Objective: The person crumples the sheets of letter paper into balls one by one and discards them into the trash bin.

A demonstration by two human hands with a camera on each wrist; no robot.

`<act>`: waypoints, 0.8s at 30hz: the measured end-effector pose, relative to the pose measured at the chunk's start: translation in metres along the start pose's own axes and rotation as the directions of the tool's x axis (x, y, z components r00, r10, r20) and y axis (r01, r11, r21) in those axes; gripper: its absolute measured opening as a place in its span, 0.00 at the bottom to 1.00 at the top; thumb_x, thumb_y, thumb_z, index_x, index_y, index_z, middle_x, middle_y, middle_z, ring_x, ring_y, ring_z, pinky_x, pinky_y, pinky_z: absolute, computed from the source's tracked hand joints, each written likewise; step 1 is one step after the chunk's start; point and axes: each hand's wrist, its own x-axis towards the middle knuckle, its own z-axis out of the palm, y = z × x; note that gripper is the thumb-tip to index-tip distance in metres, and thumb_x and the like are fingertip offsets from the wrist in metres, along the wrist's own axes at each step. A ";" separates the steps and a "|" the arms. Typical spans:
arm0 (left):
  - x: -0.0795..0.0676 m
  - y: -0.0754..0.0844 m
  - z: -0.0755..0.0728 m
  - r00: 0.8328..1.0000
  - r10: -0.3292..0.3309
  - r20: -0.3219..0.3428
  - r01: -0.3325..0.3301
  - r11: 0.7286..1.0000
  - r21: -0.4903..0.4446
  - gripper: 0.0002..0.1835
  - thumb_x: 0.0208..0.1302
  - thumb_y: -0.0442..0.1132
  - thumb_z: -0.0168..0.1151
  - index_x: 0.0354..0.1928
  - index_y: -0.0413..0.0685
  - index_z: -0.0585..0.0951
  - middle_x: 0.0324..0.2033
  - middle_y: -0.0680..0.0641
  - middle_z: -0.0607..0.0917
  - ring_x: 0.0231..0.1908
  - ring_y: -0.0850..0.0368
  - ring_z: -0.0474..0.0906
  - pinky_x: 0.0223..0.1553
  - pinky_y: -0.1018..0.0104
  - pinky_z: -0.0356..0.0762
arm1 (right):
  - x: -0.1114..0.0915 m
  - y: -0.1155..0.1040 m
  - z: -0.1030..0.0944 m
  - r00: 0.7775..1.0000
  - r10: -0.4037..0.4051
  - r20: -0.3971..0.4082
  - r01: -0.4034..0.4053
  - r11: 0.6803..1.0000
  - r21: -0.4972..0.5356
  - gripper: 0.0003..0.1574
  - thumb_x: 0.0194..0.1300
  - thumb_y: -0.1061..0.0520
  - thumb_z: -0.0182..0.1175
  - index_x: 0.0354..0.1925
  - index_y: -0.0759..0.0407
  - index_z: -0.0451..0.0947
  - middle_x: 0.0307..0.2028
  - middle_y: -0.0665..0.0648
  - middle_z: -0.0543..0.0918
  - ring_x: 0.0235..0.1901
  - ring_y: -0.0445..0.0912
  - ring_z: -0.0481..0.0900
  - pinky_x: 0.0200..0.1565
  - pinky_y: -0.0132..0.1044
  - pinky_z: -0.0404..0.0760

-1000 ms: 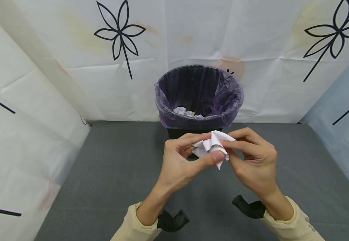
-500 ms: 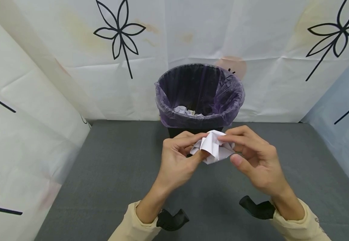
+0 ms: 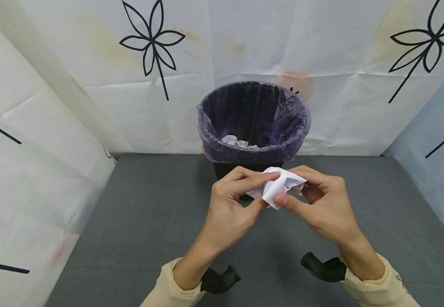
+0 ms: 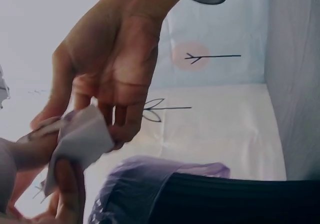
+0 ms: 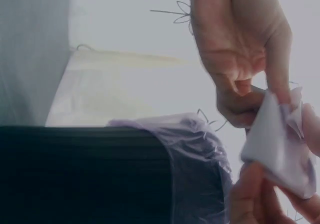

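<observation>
A crumpled sheet of white paper is held between both hands, in front of the bin and above the grey surface. My left hand grips its left side, index finger across the top and thumb under the near edge. On the other side my right hand pinches it, thumb pressed on the near face and fingers behind. The left wrist view shows a flat face of the paper between the fingers. In the right wrist view the folded paper shows creases and a raised edge.
A black trash bin with a purple plastic liner stands just beyond the hands, against the patterned white back wall. Several crumpled papers lie inside it. Fabric walls also flank the grey surface.
Both hands have shifted their grips and turned the paper, which is more bunched now. The right thumb, off the paper half a second ago, now presses on its near face.
</observation>
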 end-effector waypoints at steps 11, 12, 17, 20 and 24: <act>0.003 0.000 -0.013 0.981 -0.062 0.182 0.117 0.944 -0.308 0.34 0.65 0.32 0.71 0.68 0.26 0.69 0.52 0.30 0.82 0.51 0.51 0.81 0.52 0.57 0.83 | 0.005 0.007 0.000 0.981 -0.164 -0.103 0.178 0.972 0.150 0.12 0.56 0.78 0.69 0.40 0.80 0.82 0.31 0.61 0.84 0.27 0.44 0.78 0.29 0.30 0.79; 0.003 -0.002 -0.014 0.980 -0.065 0.189 0.129 0.929 -0.347 0.35 0.66 0.36 0.71 0.68 0.25 0.68 0.53 0.27 0.81 0.51 0.52 0.82 0.52 0.59 0.83 | 0.006 0.007 0.000 0.980 -0.172 -0.105 0.187 0.970 0.158 0.12 0.56 0.78 0.69 0.40 0.80 0.82 0.32 0.61 0.84 0.27 0.45 0.78 0.30 0.30 0.80; 0.005 -0.017 -0.018 0.965 -0.066 0.252 0.196 0.821 -0.536 0.42 0.67 0.47 0.70 0.67 0.19 0.65 0.54 0.28 0.81 0.51 0.55 0.82 0.51 0.67 0.80 | 0.007 0.009 -0.004 0.984 -0.163 -0.075 0.175 0.968 0.180 0.14 0.61 0.71 0.70 0.44 0.81 0.81 0.34 0.60 0.85 0.29 0.45 0.79 0.31 0.30 0.81; 0.006 -0.023 -0.017 0.957 -0.065 0.282 0.226 0.775 -0.589 0.44 0.64 0.46 0.72 0.67 0.17 0.64 0.51 0.41 0.85 0.50 0.56 0.82 0.51 0.68 0.79 | 0.006 0.010 -0.005 0.992 -0.127 -0.023 0.129 0.974 0.185 0.16 0.63 0.70 0.68 0.46 0.82 0.80 0.36 0.59 0.86 0.31 0.43 0.81 0.32 0.30 0.82; 0.008 -0.025 -0.014 0.954 -0.073 0.290 0.243 0.755 -0.609 0.48 0.57 0.46 0.78 0.66 0.17 0.65 0.45 0.48 0.82 0.44 0.58 0.80 0.45 0.71 0.79 | 0.005 0.008 -0.005 0.994 -0.097 0.055 0.085 0.979 0.183 0.15 0.66 0.71 0.65 0.48 0.82 0.78 0.39 0.58 0.85 0.34 0.42 0.81 0.34 0.30 0.82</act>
